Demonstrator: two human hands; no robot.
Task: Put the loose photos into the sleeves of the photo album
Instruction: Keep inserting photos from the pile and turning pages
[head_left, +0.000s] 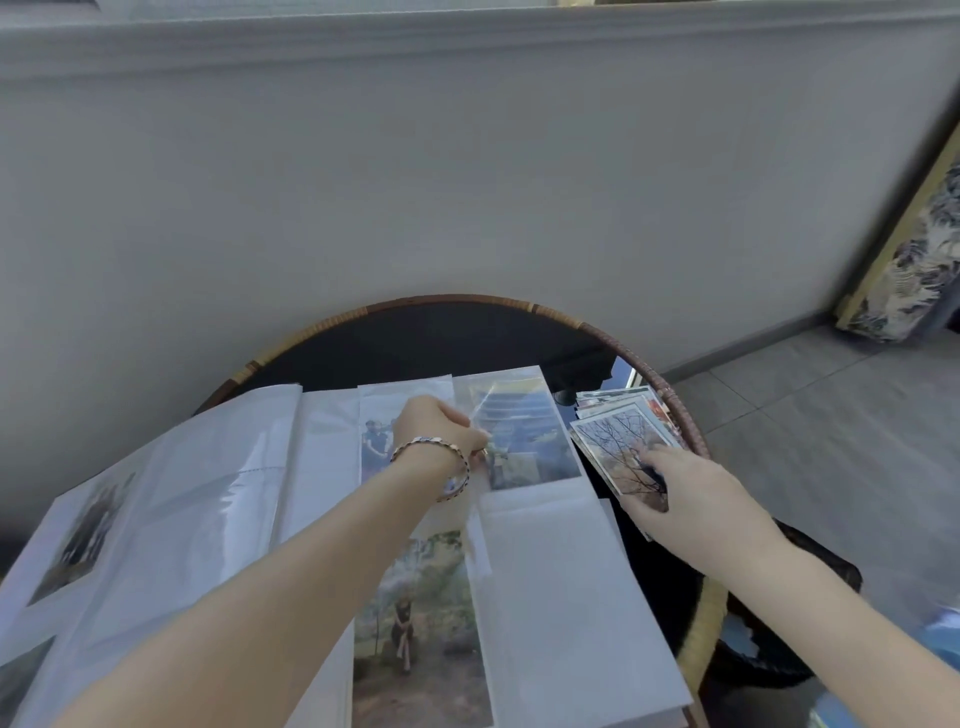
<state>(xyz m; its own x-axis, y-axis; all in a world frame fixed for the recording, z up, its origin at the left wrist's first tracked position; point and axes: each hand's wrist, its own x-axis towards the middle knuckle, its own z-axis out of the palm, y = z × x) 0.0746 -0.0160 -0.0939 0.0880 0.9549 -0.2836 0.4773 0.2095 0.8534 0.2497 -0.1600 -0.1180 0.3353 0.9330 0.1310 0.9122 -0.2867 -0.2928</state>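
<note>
Now, over on the left: photo album (208, 493) lying open and flat on a round table (415, 340) with a woven rim, pages fanned leftward, spine and sleeves running near to far. Glossy clear sleeves over milky white backing; a dark print (88, 525) tucked in at the far left.

On to the middle: left hand (441, 431), bracelet (431, 454) at the wrist, fingers curled, pinching the clear film of the far sleeve on the right-hand page, film raised off a tall landscape print (524, 431). Below the forearm, an upright print (415, 623) already sleeved, seated figure among trees.

Further right: right hand (691, 493) gripping the top photo (618, 436) of the loose stack (613, 397), thumb on its face. Bare branches pictured, white border, lying skewed to the album's edge. Stack against the table's right rim, just beside the album.
</note>
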